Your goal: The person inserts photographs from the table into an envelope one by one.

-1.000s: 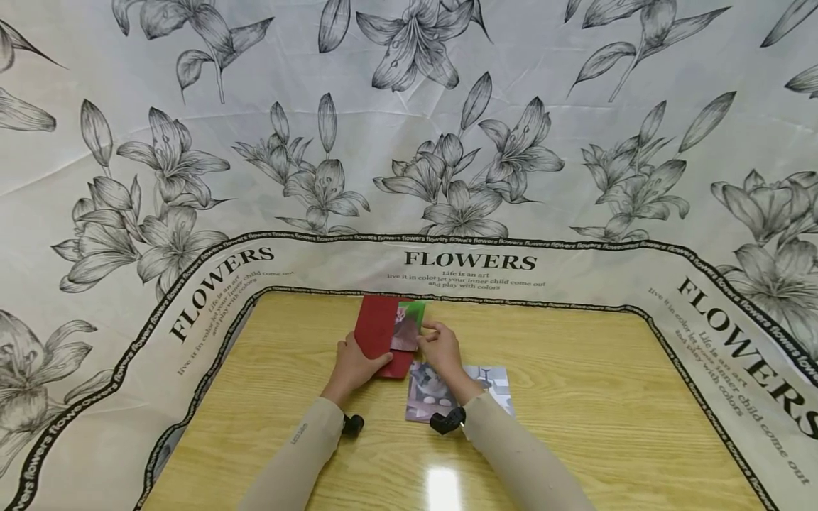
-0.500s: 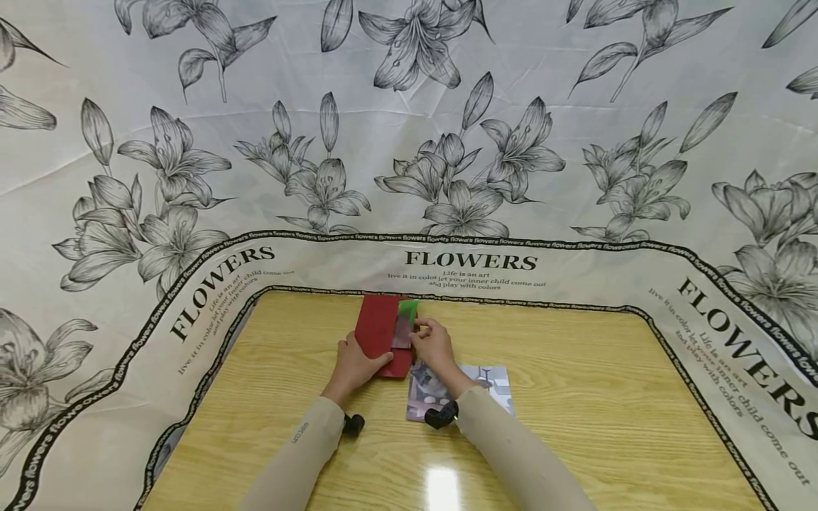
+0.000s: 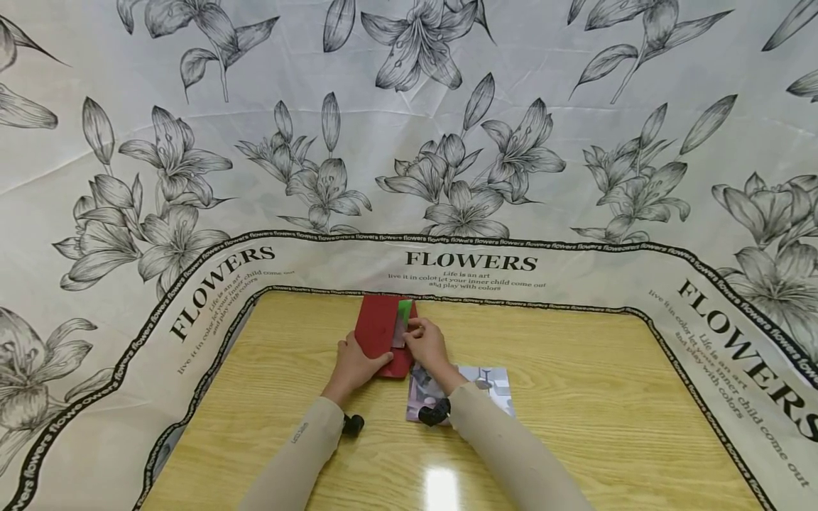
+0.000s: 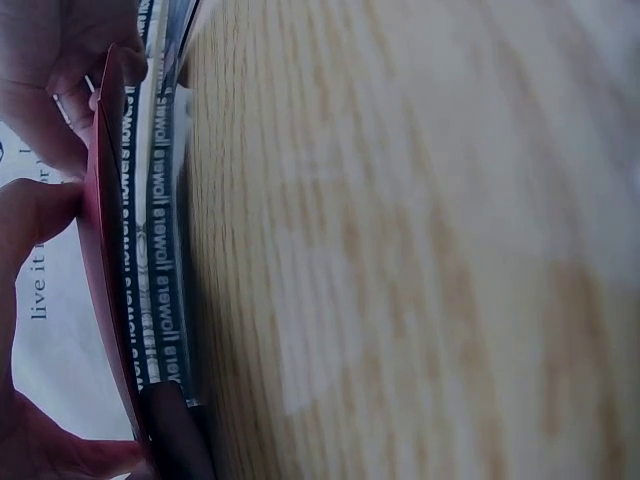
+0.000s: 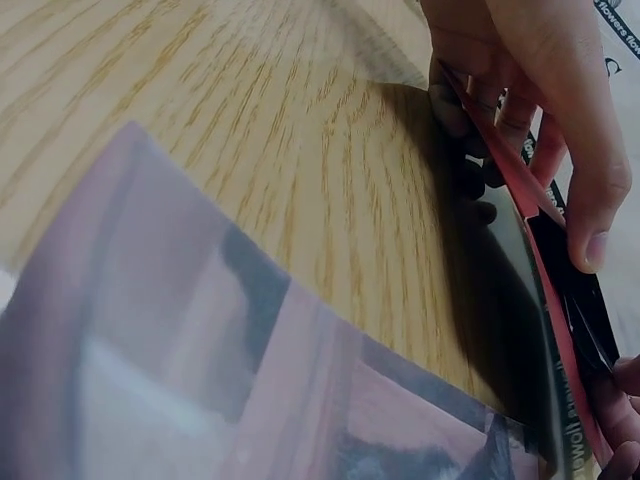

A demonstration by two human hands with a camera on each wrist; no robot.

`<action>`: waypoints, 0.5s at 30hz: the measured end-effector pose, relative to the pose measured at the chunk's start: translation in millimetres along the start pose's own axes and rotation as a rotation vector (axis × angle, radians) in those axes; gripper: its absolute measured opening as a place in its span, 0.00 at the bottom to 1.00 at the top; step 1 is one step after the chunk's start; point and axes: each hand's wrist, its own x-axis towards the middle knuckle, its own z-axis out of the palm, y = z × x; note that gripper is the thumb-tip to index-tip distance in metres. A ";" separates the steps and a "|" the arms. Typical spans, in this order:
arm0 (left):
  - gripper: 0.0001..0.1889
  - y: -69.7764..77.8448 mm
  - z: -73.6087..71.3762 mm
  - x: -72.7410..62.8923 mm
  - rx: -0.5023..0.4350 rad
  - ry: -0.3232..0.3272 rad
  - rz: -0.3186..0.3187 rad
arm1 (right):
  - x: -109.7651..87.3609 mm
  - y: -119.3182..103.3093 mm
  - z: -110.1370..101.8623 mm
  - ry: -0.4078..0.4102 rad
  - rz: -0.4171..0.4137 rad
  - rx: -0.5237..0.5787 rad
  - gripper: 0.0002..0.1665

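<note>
A red envelope [image 3: 375, 323] is tilted up off the far middle of the table. My left hand [image 3: 355, 363] grips it by the lower left part, thumb across the front and fingers behind. A glossy picture card [image 3: 403, 319] with a green corner sticks out of the envelope's open right side. My right hand [image 3: 427, 345] pinches the card's outer edge. In the right wrist view the card [image 5: 570, 270] shows dark, lying inside the red paper [image 5: 525, 180]; my right fingertips [image 5: 622, 430] are partly cut off by the frame.
A second picture [image 3: 492, 387], with a grey animal on it, lies on the wooden table [image 3: 575, 397] beneath my right wrist. Behind the table's far edge hangs a flower-printed cloth [image 3: 473, 262]. Light glares off the table [image 3: 442, 490] at the front.
My right hand has moved left, and the picture card has slid deeper into the red envelope, so a narrower strip shows. My left hand has kept its place.
</note>
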 end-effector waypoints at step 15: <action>0.56 -0.9 0.3 1.0 -0.015 0.011 0.003 | 1.9 -2.0 8.7 -0.006 0.030 -0.071 0.19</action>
